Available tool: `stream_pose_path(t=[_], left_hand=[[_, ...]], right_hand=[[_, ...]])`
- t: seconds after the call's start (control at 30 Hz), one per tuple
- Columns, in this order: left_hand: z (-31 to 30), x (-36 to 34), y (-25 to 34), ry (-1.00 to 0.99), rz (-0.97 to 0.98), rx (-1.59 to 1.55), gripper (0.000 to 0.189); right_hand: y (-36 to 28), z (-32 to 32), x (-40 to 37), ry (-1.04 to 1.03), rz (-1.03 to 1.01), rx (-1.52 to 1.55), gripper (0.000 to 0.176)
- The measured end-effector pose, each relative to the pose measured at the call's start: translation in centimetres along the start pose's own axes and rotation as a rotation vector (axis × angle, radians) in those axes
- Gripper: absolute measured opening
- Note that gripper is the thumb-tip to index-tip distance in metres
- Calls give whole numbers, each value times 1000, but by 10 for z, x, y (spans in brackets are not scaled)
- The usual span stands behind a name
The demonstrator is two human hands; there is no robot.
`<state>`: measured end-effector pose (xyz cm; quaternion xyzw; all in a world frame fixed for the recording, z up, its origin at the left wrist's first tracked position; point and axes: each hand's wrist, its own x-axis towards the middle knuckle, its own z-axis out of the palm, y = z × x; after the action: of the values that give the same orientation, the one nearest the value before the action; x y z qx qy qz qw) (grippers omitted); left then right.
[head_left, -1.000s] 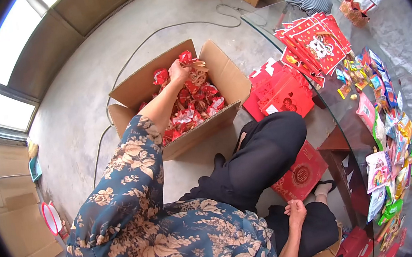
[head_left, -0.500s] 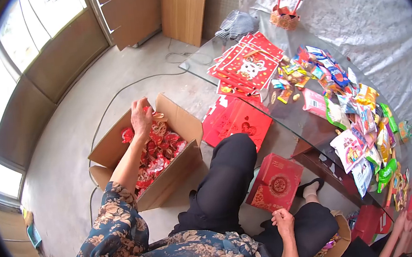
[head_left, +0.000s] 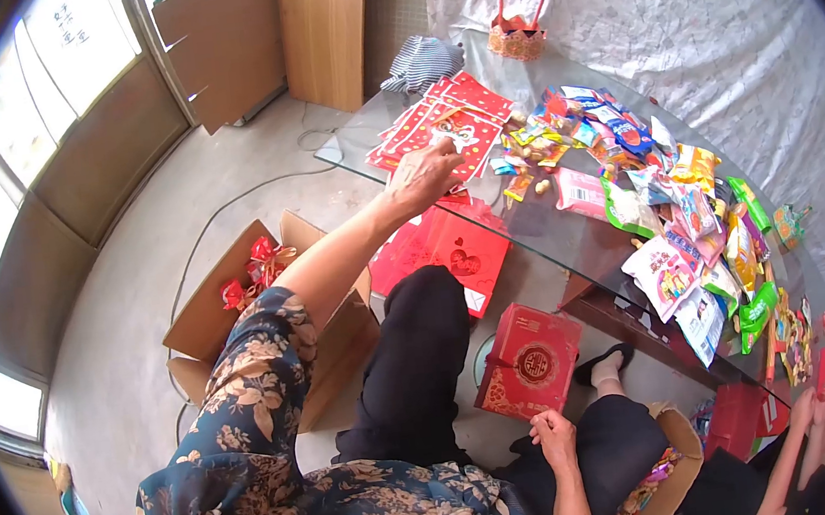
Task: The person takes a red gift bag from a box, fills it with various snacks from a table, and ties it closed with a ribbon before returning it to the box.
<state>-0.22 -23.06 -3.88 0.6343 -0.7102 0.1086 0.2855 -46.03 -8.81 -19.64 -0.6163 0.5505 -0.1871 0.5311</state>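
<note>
My left hand [head_left: 426, 175] reaches over the near edge of the glass table [head_left: 553, 253], at the stack of red printed bags [head_left: 463, 116]. Its fingers are bent downward, and whether anything is between them is hidden. My right hand [head_left: 553, 438] rests above my thigh with curled fingers, just below a red box with a round gold emblem [head_left: 537, 364]; what it may hold is too small to tell. Left of my knee, an open cardboard box [head_left: 207, 314] holds red wrapped items [head_left: 267, 261], partly covered by my left arm.
Many snack packets [head_left: 671, 276] lie across the glass table, with a small red basket [head_left: 516, 39] at the back. Red bags [head_left: 442, 254] lie below the table edge. Another person's hands [head_left: 811, 409] are at the lower right. A cable crosses the floor.
My left hand has moved from the cardboard box to the stack of bags on the table. My right hand stays near the red box. The view has shifted slightly.
</note>
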Motion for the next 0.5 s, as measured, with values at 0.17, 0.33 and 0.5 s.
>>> stream_pose_path(t=[0.17, 0.33, 0.5], left_hand=[[24, 21, -2, -179, -55, 157, 15], [29, 28, -4, -2, -81, -1, 16], [-16, 21, 55, 204, -91, -173, 14]], right_hand=[[-5, -5, -4, 18, -19, 5, 15], [-9, -4, 0, 5, -76, 11, 15], [-13, -4, 4, -22, -72, 40, 18]])
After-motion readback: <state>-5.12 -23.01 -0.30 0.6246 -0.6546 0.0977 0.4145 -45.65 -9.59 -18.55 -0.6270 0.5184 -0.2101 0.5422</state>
